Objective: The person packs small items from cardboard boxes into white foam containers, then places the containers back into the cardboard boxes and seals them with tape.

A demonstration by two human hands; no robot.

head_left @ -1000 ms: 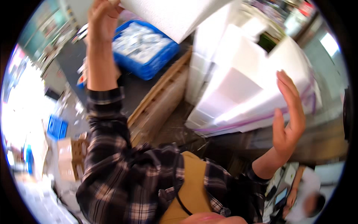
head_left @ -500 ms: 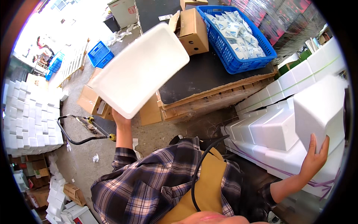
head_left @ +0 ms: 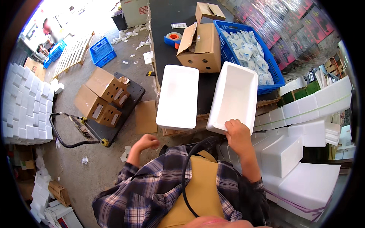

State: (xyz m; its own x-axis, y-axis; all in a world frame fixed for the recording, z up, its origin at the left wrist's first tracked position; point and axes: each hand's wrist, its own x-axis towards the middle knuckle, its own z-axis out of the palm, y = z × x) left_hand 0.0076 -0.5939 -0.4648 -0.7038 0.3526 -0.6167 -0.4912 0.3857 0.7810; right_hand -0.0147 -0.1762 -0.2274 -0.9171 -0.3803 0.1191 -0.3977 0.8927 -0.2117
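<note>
Two white foam boxes without lids are side by side at the dark table's near edge. The right foam box (head_left: 236, 89) is tilted a little, its hollow inside facing up. My right hand (head_left: 238, 133) grips its near rim, fingers over the edge. The left foam box (head_left: 178, 97) rests on the tabletop with its near end by the edge. My left hand (head_left: 145, 145) is just short of that box's near left corner, touching nothing. Its fingers are curled loosely together, with nothing seen in them.
Behind the boxes stand an open carton (head_left: 200, 47), a tape dispenser (head_left: 173, 39) and a blue basket (head_left: 275, 78) of white packs. On the left, a platform trolley (head_left: 131, 95) carries brown cartons (head_left: 99, 91). Stacked white foam boxes (head_left: 283, 154) line my right side.
The left foam box has come down onto the table and my left hand has let go. My right hand has brought its foam box from the right-hand stack over to the table.
</note>
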